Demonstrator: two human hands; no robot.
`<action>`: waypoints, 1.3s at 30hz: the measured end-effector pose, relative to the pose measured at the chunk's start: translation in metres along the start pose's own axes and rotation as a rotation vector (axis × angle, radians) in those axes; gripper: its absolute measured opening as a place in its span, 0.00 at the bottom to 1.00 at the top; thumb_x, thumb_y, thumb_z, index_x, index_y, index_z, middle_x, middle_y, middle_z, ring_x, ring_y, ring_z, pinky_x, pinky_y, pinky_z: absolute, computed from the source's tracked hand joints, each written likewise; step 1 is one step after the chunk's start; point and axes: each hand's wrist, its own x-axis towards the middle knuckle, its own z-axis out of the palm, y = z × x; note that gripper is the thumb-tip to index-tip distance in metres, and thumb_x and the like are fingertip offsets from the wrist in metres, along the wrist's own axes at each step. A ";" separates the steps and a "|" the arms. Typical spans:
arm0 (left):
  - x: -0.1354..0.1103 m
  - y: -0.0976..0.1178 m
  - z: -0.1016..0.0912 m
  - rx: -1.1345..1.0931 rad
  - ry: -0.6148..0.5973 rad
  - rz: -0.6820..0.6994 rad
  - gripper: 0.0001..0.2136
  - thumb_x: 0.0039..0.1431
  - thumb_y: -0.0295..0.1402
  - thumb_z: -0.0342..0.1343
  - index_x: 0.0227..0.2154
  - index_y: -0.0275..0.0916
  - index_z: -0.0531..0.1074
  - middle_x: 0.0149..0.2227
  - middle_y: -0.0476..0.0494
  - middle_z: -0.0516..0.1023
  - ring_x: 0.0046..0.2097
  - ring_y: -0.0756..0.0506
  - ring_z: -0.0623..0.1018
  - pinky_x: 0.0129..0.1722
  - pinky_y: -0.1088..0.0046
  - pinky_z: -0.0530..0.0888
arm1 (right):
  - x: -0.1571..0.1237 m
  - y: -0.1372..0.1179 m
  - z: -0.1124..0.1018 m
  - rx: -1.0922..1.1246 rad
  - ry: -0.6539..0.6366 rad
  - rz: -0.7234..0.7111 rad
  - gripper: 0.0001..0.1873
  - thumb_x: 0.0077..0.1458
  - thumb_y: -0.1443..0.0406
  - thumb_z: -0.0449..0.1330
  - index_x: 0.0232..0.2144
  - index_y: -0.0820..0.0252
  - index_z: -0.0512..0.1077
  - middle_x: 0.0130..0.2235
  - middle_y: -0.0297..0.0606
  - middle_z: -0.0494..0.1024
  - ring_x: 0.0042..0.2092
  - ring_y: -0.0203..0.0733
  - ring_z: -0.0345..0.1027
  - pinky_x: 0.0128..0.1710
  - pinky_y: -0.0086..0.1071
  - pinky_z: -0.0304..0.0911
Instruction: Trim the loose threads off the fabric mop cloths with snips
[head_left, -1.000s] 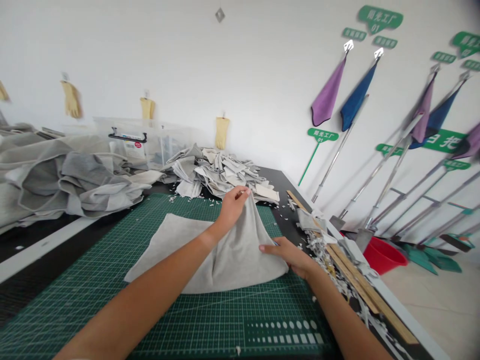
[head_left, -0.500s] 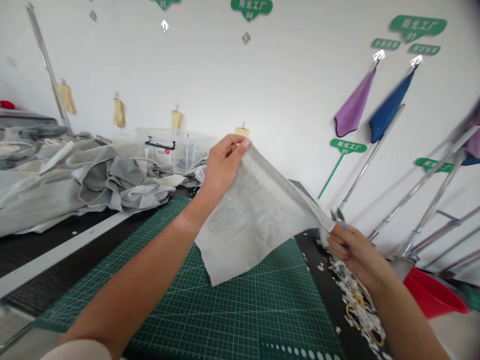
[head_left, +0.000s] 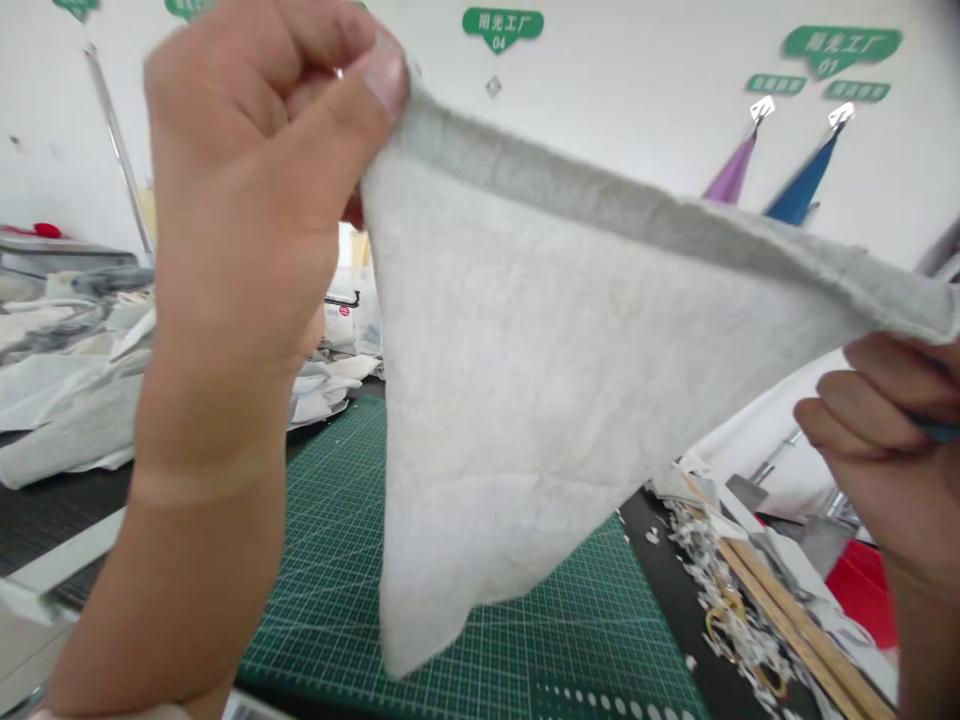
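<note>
Pale grey fabric panel hangs above the green cutting mat, a corner pinched in the left hand; the right hand curls under the far corner, hold unclear. Scraps pile past the mat's right edge.

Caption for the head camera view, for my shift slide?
Left hand and right hand hold up a pale grey fabric piece by its top edge, above a green cutting mat.
</note>
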 end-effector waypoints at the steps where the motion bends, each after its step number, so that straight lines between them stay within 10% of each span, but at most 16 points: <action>1: -0.001 -0.005 -0.001 0.003 -0.035 -0.012 0.16 0.65 0.48 0.51 0.46 0.46 0.74 0.39 0.49 0.74 0.48 0.36 0.78 0.35 0.62 0.73 | -0.002 0.001 0.005 0.071 0.056 0.001 0.27 0.60 0.54 0.61 0.21 0.54 0.49 0.25 0.25 0.34 0.23 0.32 0.23 0.17 0.36 0.28; 7: -0.024 -0.100 0.024 0.202 -0.527 -0.246 0.09 0.62 0.39 0.56 0.35 0.40 0.78 0.24 0.49 0.74 0.24 0.50 0.72 0.26 0.74 0.68 | -0.003 0.075 0.046 0.205 -0.014 0.363 0.24 0.56 0.55 0.64 0.21 0.55 0.53 0.21 0.23 0.44 0.19 0.27 0.35 0.16 0.29 0.32; 14: -0.121 -0.207 0.086 0.649 -0.987 -0.451 0.07 0.54 0.24 0.55 0.33 0.34 0.78 0.37 0.31 0.81 0.40 0.35 0.79 0.40 0.62 0.71 | -0.022 0.254 0.081 0.118 -0.020 0.690 0.25 0.49 0.53 0.64 0.20 0.54 0.52 0.16 0.20 0.49 0.15 0.25 0.39 0.13 0.23 0.33; 18: -0.169 -0.199 0.126 0.449 -1.004 -0.343 0.12 0.54 0.27 0.58 0.43 0.38 0.76 0.42 0.34 0.79 0.46 0.36 0.77 0.46 0.63 0.70 | -0.037 0.302 0.088 -0.007 -0.045 0.714 0.21 0.50 0.51 0.63 0.23 0.55 0.57 0.15 0.21 0.52 0.14 0.26 0.40 0.12 0.22 0.33; 26: -0.228 -0.151 0.204 -0.112 -1.066 -0.088 0.19 0.60 0.44 0.58 0.52 0.43 0.72 0.47 0.41 0.78 0.49 0.39 0.76 0.51 0.65 0.69 | -0.041 0.303 0.086 0.062 -0.084 0.678 0.22 0.51 0.48 0.63 0.25 0.56 0.60 0.16 0.20 0.52 0.15 0.26 0.40 0.12 0.23 0.33; 39: -0.272 -0.152 0.217 -0.393 -0.780 -0.396 0.09 0.64 0.35 0.52 0.41 0.39 0.75 0.38 0.47 0.80 0.39 0.46 0.77 0.41 0.74 0.70 | -0.048 0.298 0.090 -0.065 -0.071 0.540 0.19 0.52 0.48 0.62 0.30 0.56 0.66 0.16 0.21 0.54 0.16 0.29 0.42 0.13 0.25 0.38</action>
